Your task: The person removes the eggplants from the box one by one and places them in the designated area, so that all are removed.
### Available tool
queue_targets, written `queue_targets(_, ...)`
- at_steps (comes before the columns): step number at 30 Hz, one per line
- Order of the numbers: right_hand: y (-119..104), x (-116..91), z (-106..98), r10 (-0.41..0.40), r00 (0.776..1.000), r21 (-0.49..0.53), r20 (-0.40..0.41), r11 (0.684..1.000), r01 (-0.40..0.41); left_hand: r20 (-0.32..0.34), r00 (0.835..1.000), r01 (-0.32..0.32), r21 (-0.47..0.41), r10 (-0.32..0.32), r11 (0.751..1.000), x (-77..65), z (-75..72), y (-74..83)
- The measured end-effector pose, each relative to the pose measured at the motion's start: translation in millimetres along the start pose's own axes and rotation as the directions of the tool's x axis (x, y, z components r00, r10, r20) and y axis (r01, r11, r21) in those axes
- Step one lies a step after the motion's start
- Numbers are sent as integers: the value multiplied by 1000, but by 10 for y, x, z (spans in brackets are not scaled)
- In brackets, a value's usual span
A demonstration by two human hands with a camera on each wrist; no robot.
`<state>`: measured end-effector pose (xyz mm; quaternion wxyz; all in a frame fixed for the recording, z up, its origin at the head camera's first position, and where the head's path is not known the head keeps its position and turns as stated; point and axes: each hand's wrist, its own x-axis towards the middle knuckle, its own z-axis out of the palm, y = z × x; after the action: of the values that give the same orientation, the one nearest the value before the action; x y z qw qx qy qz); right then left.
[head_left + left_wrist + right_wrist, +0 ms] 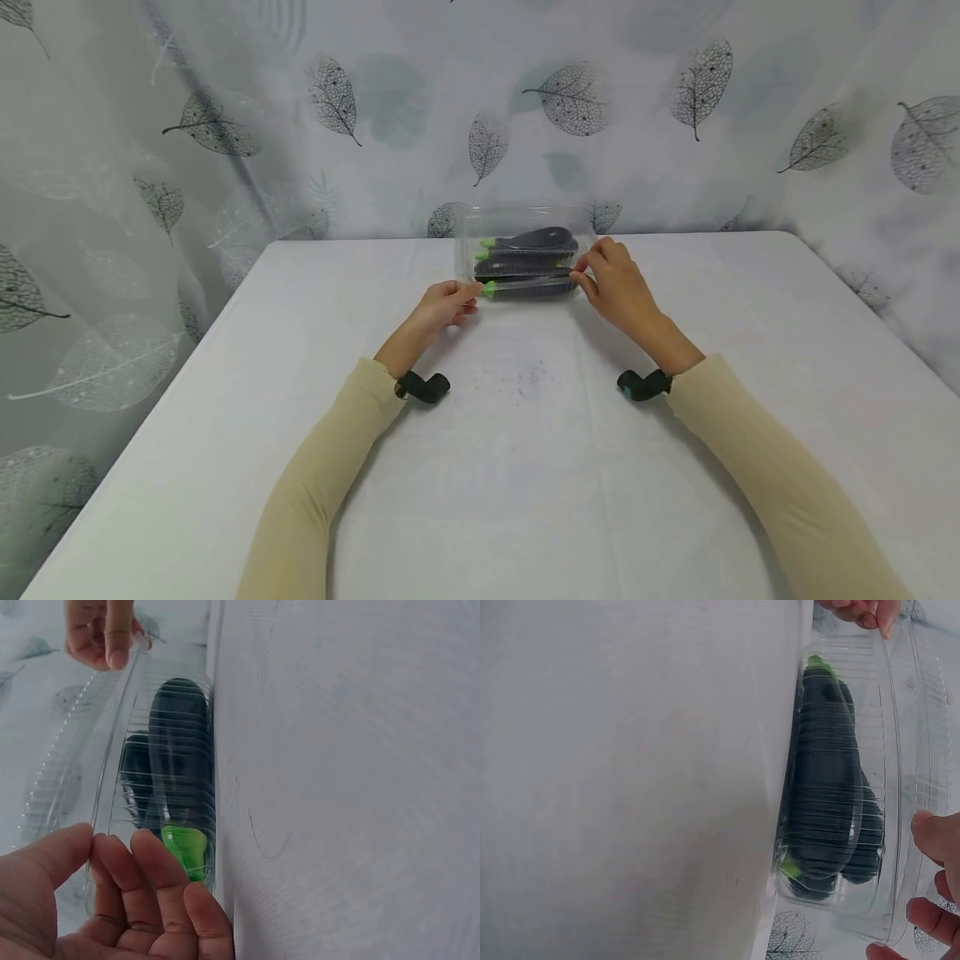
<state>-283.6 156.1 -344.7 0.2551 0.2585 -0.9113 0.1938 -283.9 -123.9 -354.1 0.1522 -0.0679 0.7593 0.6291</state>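
Note:
A clear plastic clamshell box (pixel 517 218) with ridged walls stands near the far edge of the table. Several dark eggplants (pixel 543 239) with bright green caps lie inside it, stacked side by side. At the box's front left corner, my left hand (pixel 444 305) pinches the clear rim between thumb and forefinger, its other fingers curled beside the wall. My right hand (pixel 618 285) grips the rim at the front right corner, thumb toward the front. Through the wall, the right wrist view shows a large eggplant (pixel 821 772) lying along the front.
The white tabletop (pixel 525 467) stretches from the box toward me, with faint dark smudges in its middle. A leaf-patterned curtain (pixel 420 108) hangs right behind the far edge and along both sides. Each wrist carries a small black camera (pixel 423 387).

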Motion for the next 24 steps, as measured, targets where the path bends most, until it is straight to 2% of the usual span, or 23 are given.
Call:
queue_targets(4,28,-1,13,-17,1000,33,-9,999,18,6,1000,0,13,0,1000,-15,3,12)
queue_targets(14,76,-2,13,-91,991,-6,-94,996,91,18,1000,10,22,-11,1000,-25,2,30)
queue_targets(19,75,26,-102,-48,992,31,-119,998,52,28,1000,2,25,-3,1000,-14,2,30)
queue_targets(24,33,126,-253,-22,993,85,-119,996,32,39,999,-9,45,7,999,-3,-67,5)
